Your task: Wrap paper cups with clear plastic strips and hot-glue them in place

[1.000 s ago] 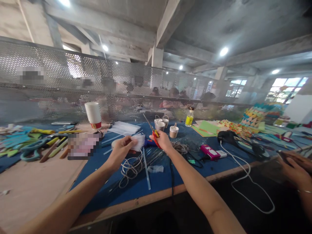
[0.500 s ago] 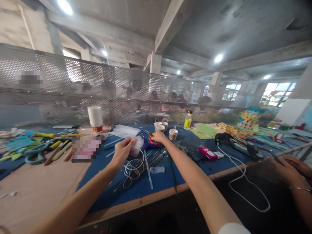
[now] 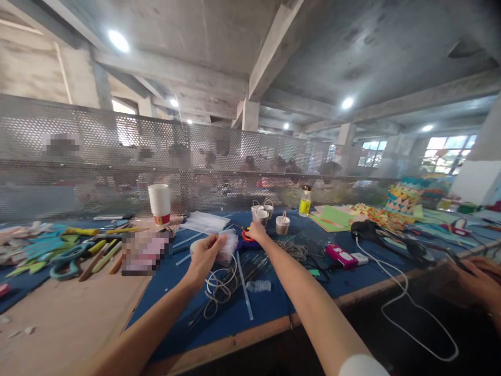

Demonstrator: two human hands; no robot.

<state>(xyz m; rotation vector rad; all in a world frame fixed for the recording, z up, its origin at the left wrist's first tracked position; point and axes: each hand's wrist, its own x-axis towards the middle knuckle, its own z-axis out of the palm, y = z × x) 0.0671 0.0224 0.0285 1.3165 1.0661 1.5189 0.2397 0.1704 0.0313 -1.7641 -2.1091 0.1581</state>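
Observation:
My left hand [image 3: 206,256] is closed on a bunched, fringed piece of translucent white plastic [image 3: 227,247], thumb on top. Farther forward, my right hand [image 3: 257,231] has its fingers closed at the red-and-yellow handles of a pair of scissors [image 3: 247,235]; the blades hardly show. A dark blue object [image 3: 247,244] lies just under them, its kind unclear. Right behind that hand stand small white cups with looped handles [image 3: 260,214], and one more cup [image 3: 282,225] is to the right. Below the hands lie a coiled white cord [image 3: 219,291] and thin clear strips [image 3: 245,287].
Stacked paper cups [image 3: 159,203], a flat sheaf of white sheets [image 3: 205,222] and teal scissors [image 3: 64,265] are to the left. Rightward are a small bottle [image 3: 305,201], a magenta box [image 3: 340,256] and green paper [image 3: 332,218]. Another person's hand [image 3: 475,277] shows at the right edge.
The camera view has tilted up, so the table sits lower. The scissor blades, clear before, now hardly show beside my right hand. My left hand still holds the plastic piece.

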